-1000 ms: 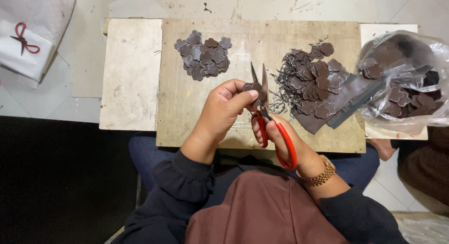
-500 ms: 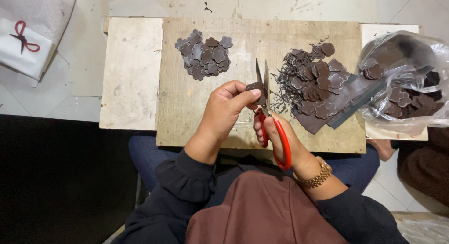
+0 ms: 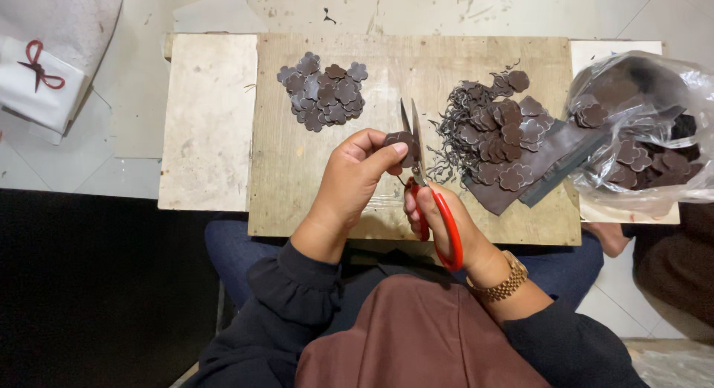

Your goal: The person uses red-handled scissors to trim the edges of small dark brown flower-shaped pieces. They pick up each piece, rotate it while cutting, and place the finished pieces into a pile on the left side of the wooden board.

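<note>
Cut shapes (image 3: 323, 90) left on board (image 3: 357, 202), scrap pile (image 3: 498, 139) right, bag (image 3: 643, 127) beyond the board's right edge

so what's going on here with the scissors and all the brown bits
A person seated at a wooden board is cutting small brown flower-shaped pieces. The left hand pinches one brown piece against the blades of the red-handled scissors, which the right hand works. A neat pile of cut flowers lies at the board's far left, a heap of uncut shapes and trimmings to the right, and a clear plastic bag holding more pieces sits at the far right.
</note>
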The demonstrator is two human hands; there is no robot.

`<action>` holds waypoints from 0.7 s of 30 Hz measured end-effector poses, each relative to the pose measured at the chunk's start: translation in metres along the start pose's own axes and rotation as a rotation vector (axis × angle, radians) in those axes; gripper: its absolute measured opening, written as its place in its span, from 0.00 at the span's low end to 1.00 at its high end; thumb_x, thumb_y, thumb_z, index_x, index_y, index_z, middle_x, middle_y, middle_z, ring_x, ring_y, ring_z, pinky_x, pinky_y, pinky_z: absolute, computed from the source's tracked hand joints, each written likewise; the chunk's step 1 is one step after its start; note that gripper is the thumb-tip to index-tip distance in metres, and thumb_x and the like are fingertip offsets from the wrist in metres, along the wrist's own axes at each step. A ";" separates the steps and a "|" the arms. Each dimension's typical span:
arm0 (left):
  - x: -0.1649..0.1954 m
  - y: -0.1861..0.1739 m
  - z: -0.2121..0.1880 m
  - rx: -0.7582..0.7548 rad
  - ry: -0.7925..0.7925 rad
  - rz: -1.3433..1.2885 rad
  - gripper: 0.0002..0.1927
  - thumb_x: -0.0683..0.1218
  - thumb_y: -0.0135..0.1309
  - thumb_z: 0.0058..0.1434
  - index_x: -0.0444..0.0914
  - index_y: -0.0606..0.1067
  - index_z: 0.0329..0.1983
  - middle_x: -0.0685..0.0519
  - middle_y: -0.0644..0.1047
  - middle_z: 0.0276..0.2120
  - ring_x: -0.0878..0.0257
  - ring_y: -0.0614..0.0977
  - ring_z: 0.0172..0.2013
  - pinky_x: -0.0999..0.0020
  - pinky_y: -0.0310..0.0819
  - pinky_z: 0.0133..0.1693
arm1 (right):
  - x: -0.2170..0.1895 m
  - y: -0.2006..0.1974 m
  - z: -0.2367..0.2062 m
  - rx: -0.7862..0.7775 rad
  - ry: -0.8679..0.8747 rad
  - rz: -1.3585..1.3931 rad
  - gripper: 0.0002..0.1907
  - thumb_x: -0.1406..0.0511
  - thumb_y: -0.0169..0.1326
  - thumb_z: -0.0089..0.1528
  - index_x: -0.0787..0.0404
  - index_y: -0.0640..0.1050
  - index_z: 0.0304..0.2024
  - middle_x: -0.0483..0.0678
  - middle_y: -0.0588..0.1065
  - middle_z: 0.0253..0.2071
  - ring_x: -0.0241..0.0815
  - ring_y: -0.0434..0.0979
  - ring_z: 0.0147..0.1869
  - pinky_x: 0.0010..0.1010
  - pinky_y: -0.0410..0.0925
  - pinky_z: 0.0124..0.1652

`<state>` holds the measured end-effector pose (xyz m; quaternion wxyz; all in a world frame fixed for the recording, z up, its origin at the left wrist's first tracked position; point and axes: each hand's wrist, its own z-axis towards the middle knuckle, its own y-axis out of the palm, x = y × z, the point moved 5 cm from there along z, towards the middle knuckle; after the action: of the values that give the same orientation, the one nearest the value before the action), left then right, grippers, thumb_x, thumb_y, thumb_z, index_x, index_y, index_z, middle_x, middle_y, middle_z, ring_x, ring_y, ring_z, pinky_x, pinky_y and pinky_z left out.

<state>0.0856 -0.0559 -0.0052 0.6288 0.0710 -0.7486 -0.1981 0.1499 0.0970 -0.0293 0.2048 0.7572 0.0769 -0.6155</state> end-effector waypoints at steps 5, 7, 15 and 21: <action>0.000 0.000 0.001 0.012 0.006 0.001 0.06 0.42 0.58 0.65 0.34 0.79 0.42 0.55 0.80 0.33 0.69 0.78 0.34 0.72 0.75 0.40 | 0.002 0.000 0.000 -0.012 0.028 0.052 0.26 0.45 0.40 0.70 0.59 0.69 0.36 0.40 0.64 0.27 0.30 0.60 0.26 0.22 0.58 0.25; 0.001 -0.002 0.001 0.030 0.008 0.010 0.08 0.43 0.57 0.66 0.33 0.79 0.43 0.54 0.81 0.34 0.69 0.78 0.34 0.73 0.75 0.40 | 0.003 -0.001 0.000 -0.013 0.046 0.062 0.25 0.45 0.41 0.70 0.59 0.69 0.36 0.39 0.63 0.27 0.30 0.60 0.26 0.22 0.58 0.25; 0.005 -0.006 0.000 0.050 0.071 0.037 0.08 0.42 0.57 0.66 0.30 0.79 0.40 0.52 0.81 0.33 0.69 0.79 0.34 0.73 0.75 0.41 | 0.007 -0.001 0.000 -0.007 0.080 0.015 0.22 0.48 0.41 0.70 0.59 0.69 0.35 0.39 0.64 0.26 0.29 0.61 0.26 0.22 0.59 0.25; 0.006 -0.010 0.000 0.091 0.054 0.054 0.07 0.41 0.57 0.66 0.30 0.79 0.38 0.51 0.82 0.32 0.69 0.80 0.33 0.74 0.75 0.39 | 0.011 0.001 0.001 0.002 0.129 0.041 0.22 0.49 0.41 0.71 0.59 0.69 0.34 0.39 0.63 0.24 0.30 0.59 0.23 0.22 0.57 0.23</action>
<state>0.0828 -0.0671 -0.0034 0.6498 0.0847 -0.7413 -0.1450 0.1519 0.0940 -0.0403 0.2112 0.7968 0.0736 -0.5612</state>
